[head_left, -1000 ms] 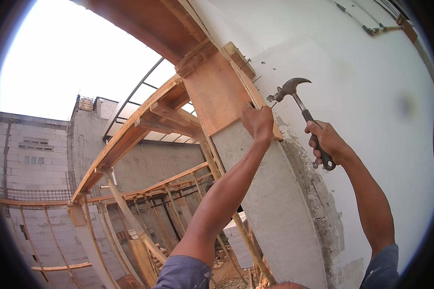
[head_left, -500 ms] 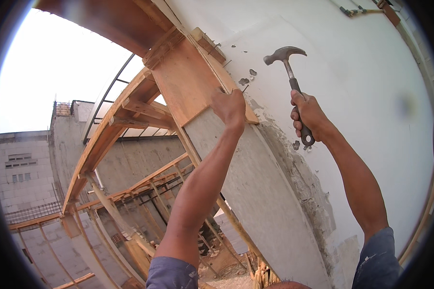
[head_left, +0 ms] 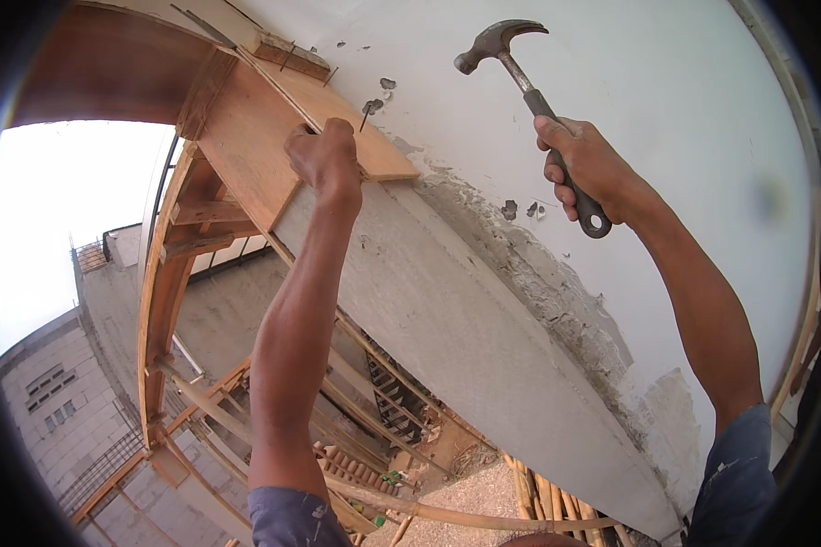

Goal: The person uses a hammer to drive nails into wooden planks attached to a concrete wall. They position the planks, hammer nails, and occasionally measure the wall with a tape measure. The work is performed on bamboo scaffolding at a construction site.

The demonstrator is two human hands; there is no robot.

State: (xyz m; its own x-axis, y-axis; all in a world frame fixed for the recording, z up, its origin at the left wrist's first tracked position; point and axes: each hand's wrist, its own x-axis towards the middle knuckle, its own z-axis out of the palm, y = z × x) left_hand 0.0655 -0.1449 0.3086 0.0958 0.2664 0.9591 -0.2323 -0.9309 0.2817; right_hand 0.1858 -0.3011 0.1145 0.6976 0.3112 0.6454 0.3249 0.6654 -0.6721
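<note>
At the upper end of a grey concrete column, a bare left hand meets orange-brown plywood formwork.
Its grip is curled, and I cannot tell whether it pinches anything; a thin dark nail juts just beside it, above the column. Right of the column, before a smooth white wall, the right hand grips a black-handled metal claw hammer, head up.
</note>
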